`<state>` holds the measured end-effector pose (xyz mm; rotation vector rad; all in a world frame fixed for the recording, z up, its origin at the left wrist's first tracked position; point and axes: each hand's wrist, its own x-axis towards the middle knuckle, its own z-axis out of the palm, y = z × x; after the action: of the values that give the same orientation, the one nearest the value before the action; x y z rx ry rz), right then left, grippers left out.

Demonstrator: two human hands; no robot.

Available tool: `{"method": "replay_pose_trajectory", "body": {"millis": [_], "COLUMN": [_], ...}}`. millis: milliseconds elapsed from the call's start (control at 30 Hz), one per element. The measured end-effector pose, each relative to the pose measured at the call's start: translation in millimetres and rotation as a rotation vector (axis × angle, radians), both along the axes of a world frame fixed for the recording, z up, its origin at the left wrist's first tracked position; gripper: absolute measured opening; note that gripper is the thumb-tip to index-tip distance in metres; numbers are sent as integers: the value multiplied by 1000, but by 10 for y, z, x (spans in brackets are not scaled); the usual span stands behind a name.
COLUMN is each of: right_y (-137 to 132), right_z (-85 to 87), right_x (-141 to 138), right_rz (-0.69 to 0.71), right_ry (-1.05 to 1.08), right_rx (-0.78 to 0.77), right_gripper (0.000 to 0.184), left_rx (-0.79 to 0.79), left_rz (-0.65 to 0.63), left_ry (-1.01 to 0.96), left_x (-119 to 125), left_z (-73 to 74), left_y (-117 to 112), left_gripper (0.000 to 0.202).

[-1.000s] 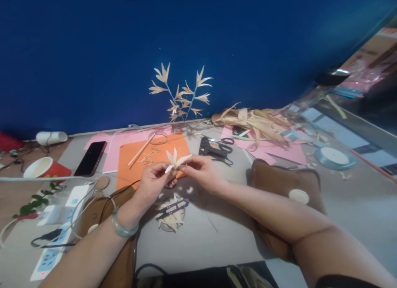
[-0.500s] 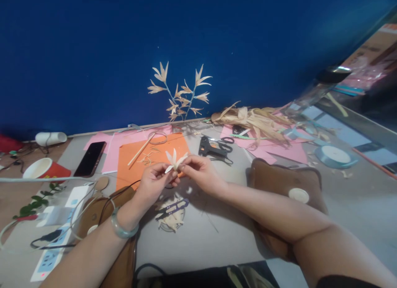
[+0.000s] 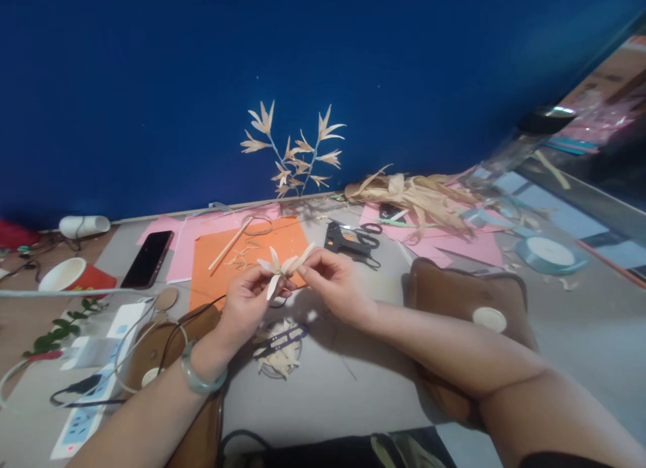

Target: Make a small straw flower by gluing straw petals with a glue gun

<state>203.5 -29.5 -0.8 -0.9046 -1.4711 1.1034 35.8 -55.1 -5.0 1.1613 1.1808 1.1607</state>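
My left hand (image 3: 248, 298) pinches the base of a pale flower (image 3: 278, 269) with narrow, pointed petals that look like dried corn husk. From the other side my right hand (image 3: 337, 284) holds one petal of it between thumb and fingertips. Below the hands, a small round dish (image 3: 282, 368) carries loose pale petals, with dark tweezers (image 3: 280, 340) lying across them. Behind the hands, an orange sheet (image 3: 204, 273) bears thin scraps and a pale stick (image 3: 230, 245). Upright against the blue wall stand branches with similar husk flowers (image 3: 301, 160).
A black glue gun (image 3: 348, 243) and scissors (image 3: 372, 234) lie behind my right hand. Dried husks (image 3: 414, 192) are heaped at the back right, near a ribbon roll (image 3: 550, 254). Brown pouches (image 3: 467, 293) flank my arms. A phone (image 3: 148, 258), paper cup (image 3: 75, 277) and power strip (image 3: 83, 421) are left.
The flower has turned and tilted between my fingers, its petals now spread more sideways. My right hand has moved slightly to the right, pinching a petal's outer part.
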Motion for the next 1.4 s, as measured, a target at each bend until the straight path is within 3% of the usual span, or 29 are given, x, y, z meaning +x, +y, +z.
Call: {"method": "replay_pose_trajectory", "body": {"millis": [500,700,833,1200,1400], "right_y": [-81,-68,-61,-97,-119], "right_z": [45,52,55,110,99], "right_x": [2,13,17,8,3], "right_rz": [-26,-78,-92,-88,-75], "right_ry": [-45,-71,-62,-45,-46], "right_rx": [163,225,224,223,245], "right_gripper": [16,17,18,18,19], "left_rx": [244,306,321,281,347], "left_rz": [78,125,133,78,52], "left_ry": [89,145,166,132,161], "left_x": [18,-14,-15,27,7], "left_z": [51,-47,-65,52,36], "left_y": [-24,-42,-54,-87,-91], "left_gripper": [15,15,17,23,23]}}
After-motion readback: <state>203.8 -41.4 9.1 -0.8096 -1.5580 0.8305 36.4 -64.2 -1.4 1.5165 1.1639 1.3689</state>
